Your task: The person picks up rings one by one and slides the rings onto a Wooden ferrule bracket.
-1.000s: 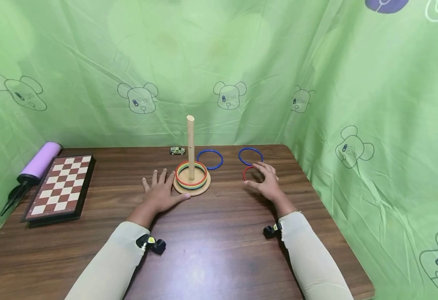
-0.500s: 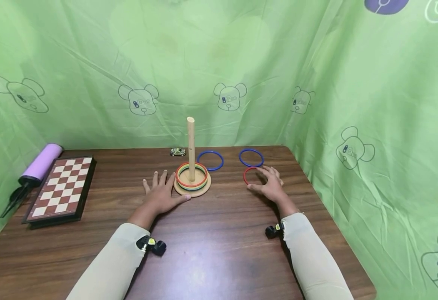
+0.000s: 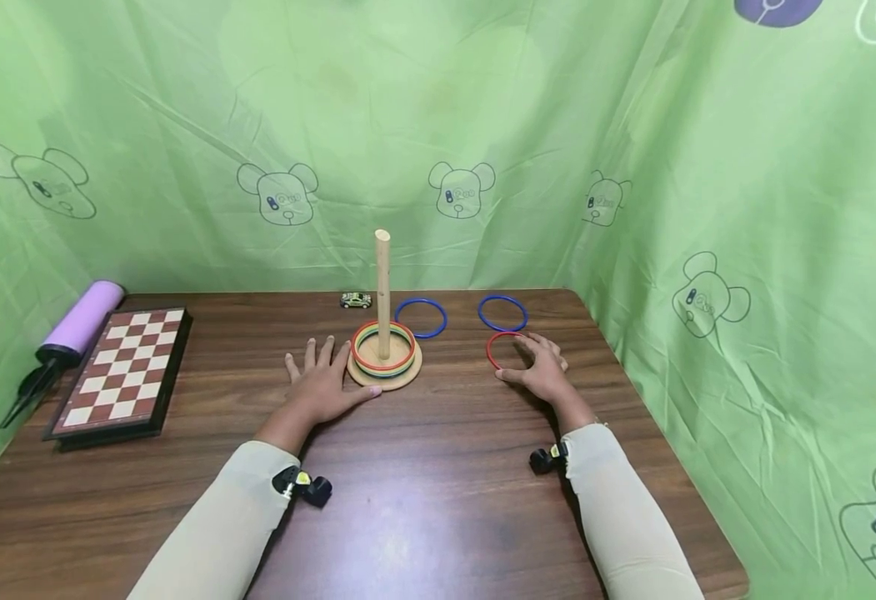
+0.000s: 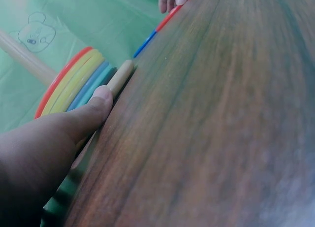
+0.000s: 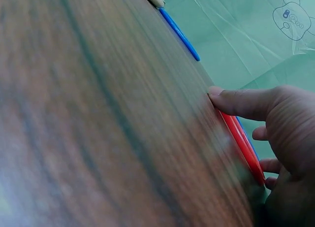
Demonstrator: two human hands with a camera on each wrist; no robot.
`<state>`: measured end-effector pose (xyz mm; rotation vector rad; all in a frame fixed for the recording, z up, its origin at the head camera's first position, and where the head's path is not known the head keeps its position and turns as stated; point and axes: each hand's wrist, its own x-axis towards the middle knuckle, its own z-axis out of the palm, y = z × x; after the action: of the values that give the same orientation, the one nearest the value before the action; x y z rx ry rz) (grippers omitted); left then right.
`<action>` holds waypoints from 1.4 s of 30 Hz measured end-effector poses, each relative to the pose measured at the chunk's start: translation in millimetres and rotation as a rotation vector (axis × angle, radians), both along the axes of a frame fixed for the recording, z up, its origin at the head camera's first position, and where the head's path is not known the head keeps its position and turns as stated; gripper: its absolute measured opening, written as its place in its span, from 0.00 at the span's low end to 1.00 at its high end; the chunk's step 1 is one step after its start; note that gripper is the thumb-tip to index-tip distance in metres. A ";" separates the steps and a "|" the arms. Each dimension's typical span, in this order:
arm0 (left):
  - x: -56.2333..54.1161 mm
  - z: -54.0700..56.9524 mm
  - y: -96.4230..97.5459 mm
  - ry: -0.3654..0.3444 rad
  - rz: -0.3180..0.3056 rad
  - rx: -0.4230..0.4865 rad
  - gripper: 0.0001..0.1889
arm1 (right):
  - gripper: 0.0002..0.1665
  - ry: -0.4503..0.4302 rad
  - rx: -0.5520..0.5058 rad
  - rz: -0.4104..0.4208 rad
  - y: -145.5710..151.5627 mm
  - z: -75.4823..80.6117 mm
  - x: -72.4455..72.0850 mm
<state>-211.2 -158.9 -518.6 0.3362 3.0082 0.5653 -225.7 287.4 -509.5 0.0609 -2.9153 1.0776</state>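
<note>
My left hand [image 3: 321, 390] lies beside a wooden ring-toss stand [image 3: 382, 292], fingers spread on the table. Its thumb touches the front edge of the round base [image 4: 120, 78], and the index fingertip is at the base's left edge. Around the upright peg lies a stack of rings [image 4: 74, 81], red on top with yellow, blue and teal below. My right hand [image 3: 543, 372] is over a red ring [image 3: 488, 350] flat on the table. Thumb and fingers span it, touching its edge [image 5: 241, 138] on two sides; the hand hides the ring's right part.
Two blue rings lie farther back, one right of the stand [image 3: 445, 318] and one behind the red ring [image 3: 525, 312]. A toy car [image 3: 355, 301] sits behind the stand. At left are a chessboard [image 3: 124, 367] and a purple hand pump [image 3: 85, 321]. Green curtains [image 3: 377, 125] border the table.
My right hand has shifted slightly right over the red ring, uncovering more of its left side. The left hand and the stand have stayed put.
</note>
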 end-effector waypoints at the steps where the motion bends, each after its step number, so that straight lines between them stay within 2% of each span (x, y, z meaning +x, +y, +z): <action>1: 0.1 0.5 0.2 0.000 0.001 0.002 0.67 | 0.56 0.000 -0.002 -0.002 0.1 0.0 -0.2; 12: 2.3 1.7 0.9 0.009 0.005 0.008 0.65 | 0.53 -0.003 0.006 -0.001 -1.2 1.6 2.2; 27: -0.3 0.4 1.3 -0.018 0.006 -0.008 0.66 | 0.52 0.044 -0.002 0.010 -2.5 -0.2 2.9; 36: 1.9 1.1 -0.1 -0.006 0.008 -0.010 0.66 | 0.51 0.082 -0.064 0.024 -3.7 -1.2 3.0; 42: 1.6 1.8 1.3 -0.004 0.005 -0.003 0.66 | 0.47 0.146 -0.135 0.039 -5.0 -0.2 2.0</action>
<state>-209.6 -157.6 -516.8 0.3268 3.0064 0.5617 -223.8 282.4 -509.7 0.1847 -2.7165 1.2179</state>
